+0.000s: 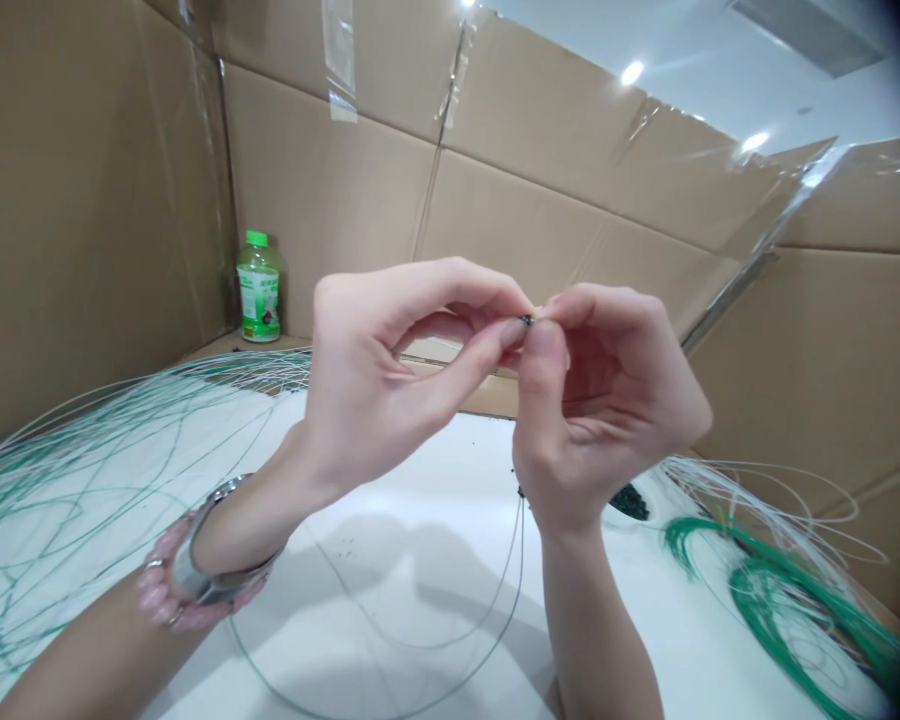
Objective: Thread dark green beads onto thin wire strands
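left hand [367, 380] and right hand [607, 400] close together, curled fingertips meeting high over the white worktop [420, 480], both pinching a tiny dark bead [526, 320]. below, a thin grey wire [521, 560] looping down by the right wrist; toward the right edge, a heap of dark beads [630, 502] and green-and-white wire loops [787, 590].

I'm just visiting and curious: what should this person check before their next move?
1. Small dark bead pinched between the left hand and right hand: ok.
2. Thin wire hanging below the right hand, free of snags: ok.
3. Wire passing through the bead: cannot tell, the fingertips hide it.
4. Green-and-white wires at the left lying untangled: not ok, the strands cross each other.
5. Pile of dark beads near the right wrist, within reach: ok.
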`<state>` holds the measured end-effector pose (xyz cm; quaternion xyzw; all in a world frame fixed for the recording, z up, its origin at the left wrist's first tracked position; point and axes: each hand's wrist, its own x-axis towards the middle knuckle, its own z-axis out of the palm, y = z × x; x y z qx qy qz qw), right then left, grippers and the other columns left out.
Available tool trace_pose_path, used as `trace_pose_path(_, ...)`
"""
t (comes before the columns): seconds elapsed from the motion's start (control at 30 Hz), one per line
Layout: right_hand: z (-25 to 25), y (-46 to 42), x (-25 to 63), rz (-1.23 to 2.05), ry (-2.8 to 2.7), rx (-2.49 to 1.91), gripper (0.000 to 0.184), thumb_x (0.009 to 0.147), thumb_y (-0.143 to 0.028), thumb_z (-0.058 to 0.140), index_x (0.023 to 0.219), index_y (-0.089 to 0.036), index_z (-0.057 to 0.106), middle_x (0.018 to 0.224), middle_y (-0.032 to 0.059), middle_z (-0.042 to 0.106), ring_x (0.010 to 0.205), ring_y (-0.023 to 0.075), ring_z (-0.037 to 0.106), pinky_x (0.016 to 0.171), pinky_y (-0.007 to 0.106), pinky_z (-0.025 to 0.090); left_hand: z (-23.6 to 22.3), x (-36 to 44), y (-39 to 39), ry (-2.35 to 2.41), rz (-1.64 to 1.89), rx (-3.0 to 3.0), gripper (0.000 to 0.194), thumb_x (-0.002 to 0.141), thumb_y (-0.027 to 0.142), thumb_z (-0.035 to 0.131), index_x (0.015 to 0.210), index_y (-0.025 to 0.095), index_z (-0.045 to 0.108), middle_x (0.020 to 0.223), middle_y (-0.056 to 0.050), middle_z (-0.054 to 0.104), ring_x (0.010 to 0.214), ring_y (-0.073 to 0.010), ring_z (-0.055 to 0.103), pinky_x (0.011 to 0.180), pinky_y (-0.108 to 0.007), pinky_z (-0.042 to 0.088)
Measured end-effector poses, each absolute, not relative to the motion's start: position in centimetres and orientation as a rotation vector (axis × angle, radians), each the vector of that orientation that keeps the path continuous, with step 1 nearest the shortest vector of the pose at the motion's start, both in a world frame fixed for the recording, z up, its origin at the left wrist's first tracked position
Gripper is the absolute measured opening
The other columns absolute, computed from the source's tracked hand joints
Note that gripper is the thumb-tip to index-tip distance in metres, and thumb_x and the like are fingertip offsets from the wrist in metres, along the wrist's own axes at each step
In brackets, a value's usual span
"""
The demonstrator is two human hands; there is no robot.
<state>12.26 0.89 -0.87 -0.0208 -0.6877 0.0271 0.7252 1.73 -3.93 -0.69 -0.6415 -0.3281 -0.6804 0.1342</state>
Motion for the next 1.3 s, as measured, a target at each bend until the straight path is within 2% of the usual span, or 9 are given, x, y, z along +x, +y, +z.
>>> trace_pose_path(0.33, -0.8, 1.5, 12.2, 0.157, -1.509, 0.016, 0.013, 0.083, -0.009, 0.056, 0.081, -0.022, 0.058, 0.071, -0.0001, 0.054, 0.059, 0.0139, 0.059, 0.043, 0.027, 0.052, -0.6, 1.7, -3.4, -0.876, -2.052, -1.813, 0.008, 0.080, 0.015, 0.065, 0.080, 0.022, 0.070, 0.075, 0.003, 0.071, 0.067, -0.0124, 0.067, 0.056, -0.022, 0.058)
trace_pose_path(0.5, -0.8, 2.2, 13.2, 0.112, -1.605, 0.038, 0.015, 0.082, -0.009, 0.059, 0.086, -0.023, 0.058, 0.076, 0.0005, 0.056, 0.066, 0.0152, 0.061, 0.044, 0.027, 0.054, -0.1, 0.5, -3.6, -0.789, -1.961, -1.892, 0.019, 0.075, 0.011, 0.070, 0.086, 0.026, 0.072, 0.078, 0.004, 0.071, 0.066, -0.0118, 0.064, 0.057, -0.023, 0.058)
trace_pose_path(0.6, -0.6, 2.1, 13.7, 0.051, -1.619, 0.060, 0.022, 0.077, -0.003, 0.061, 0.086, -0.022, 0.061, 0.075, 0.0006, 0.057, 0.063, 0.0137, 0.058, 0.044, 0.026, 0.054, 0.3, 0.2, -4.4, -0.805, -1.897, -1.872, 0.025, 0.071, 0.009, 0.071, 0.089, 0.026, 0.072, 0.078, 0.002, 0.070, 0.067, -0.0129, 0.063, 0.057, -0.026, 0.057)
trace_pose_path(0.73, -0.3, 1.6, 13.8, -0.069, -1.583, 0.110, 0.026, 0.073, 0.002, 0.061, 0.086, -0.021, 0.064, 0.072, 0.0010, 0.061, 0.065, 0.0138, 0.060, 0.045, 0.024, 0.055, 0.5, 0.4, -5.2, -0.885, -1.927, -1.897, 0.016, 0.074, 0.010, 0.069, 0.084, 0.023, 0.071, 0.073, 0.002, 0.067, 0.061, -0.0105, 0.060, 0.049, -0.022, 0.053)
trace_pose_path(0.9, -0.4, 1.6, 13.6, -0.054, -1.540, 0.149, 0.025, 0.072, 0.001, 0.063, 0.089, -0.018, 0.065, 0.077, 0.0041, 0.066, 0.069, 0.0145, 0.064, 0.047, 0.022, 0.058, 0.4, 0.8, -5.1, -0.902, -2.006, -2.095, 0.013, 0.077, 0.012, 0.067, 0.084, 0.021, 0.070, 0.074, 0.002, 0.069, 0.062, -0.0095, 0.062, 0.051, -0.020, 0.055)
trace_pose_path(1.1, -0.3, 1.8, 13.4, -0.051, -1.538, 0.178, 0.023, 0.071, 0.000, 0.064, 0.086, -0.018, 0.065, 0.075, 0.0033, 0.066, 0.070, 0.0151, 0.066, 0.047, 0.022, 0.059, 0.3, 1.0, -5.1, -0.956, -2.054, -2.021, 0.009, 0.075, 0.014, 0.070, 0.080, 0.022, 0.071, 0.072, 0.002, 0.071, 0.063, -0.0117, 0.066, 0.049, -0.019, 0.056)
trace_pose_path(1.3, -0.6, 1.5, 13.2, -0.055, -1.550, 0.107, 0.022, 0.074, 0.000, 0.062, 0.085, -0.020, 0.063, 0.074, 0.0026, 0.066, 0.072, 0.0157, 0.067, 0.047, 0.022, 0.059, 0.0, 1.3, -4.8, -0.856, -2.109, -1.978, 0.015, 0.073, 0.007, 0.071, 0.080, 0.020, 0.071, 0.076, 0.003, 0.072, 0.066, -0.0085, 0.067, 0.055, -0.014, 0.057)
